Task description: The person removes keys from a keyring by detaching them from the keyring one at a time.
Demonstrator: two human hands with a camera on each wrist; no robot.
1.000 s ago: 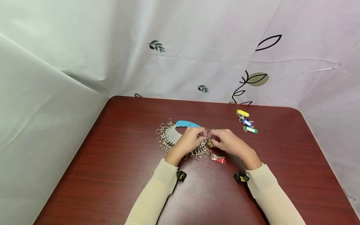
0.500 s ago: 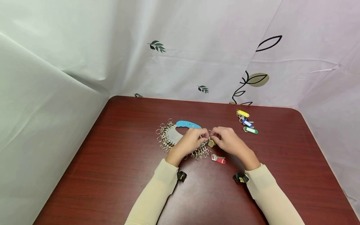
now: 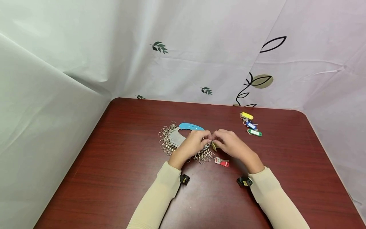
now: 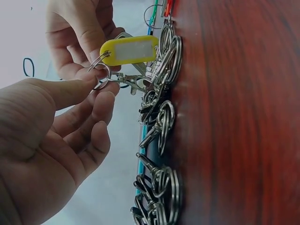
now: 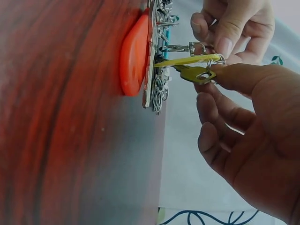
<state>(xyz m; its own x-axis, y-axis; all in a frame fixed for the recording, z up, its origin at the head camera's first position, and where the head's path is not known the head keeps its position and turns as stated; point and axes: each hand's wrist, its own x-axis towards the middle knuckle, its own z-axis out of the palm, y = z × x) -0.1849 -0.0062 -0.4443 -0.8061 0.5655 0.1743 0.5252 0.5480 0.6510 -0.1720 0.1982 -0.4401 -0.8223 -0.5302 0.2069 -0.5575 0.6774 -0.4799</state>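
A crescent-shaped metal key holder (image 3: 175, 137) with a blue handle (image 3: 191, 126) lies on the table, fringed with snap hooks and split rings. My left hand (image 3: 193, 143) pinches a split ring (image 4: 108, 71) between thumb and fingertips, on one of the holder's snap hooks (image 4: 129, 80). Opposite it, fingertips nearly meeting, my right hand (image 3: 230, 143) pinches the small wire ring (image 5: 220, 58) of a yellow key tag (image 4: 129, 50). A brass-coloured key (image 5: 192, 74) hangs from that ring with the tag. The fingertips partly hide where the two rings meet.
A silver key with a red tag (image 3: 225, 163) lies just right of the holder's near edge. Farther back at the right lie yellow (image 3: 247, 115), blue (image 3: 251, 125) and green (image 3: 255, 132) tags with keys. A white patterned cloth (image 3: 183, 63) hangs behind the table (image 3: 128, 178).
My right hand shifts slightly back and away, then returns left against the left fingertips. The yellow tag and key swing and turn below them. My left hand barely moves.
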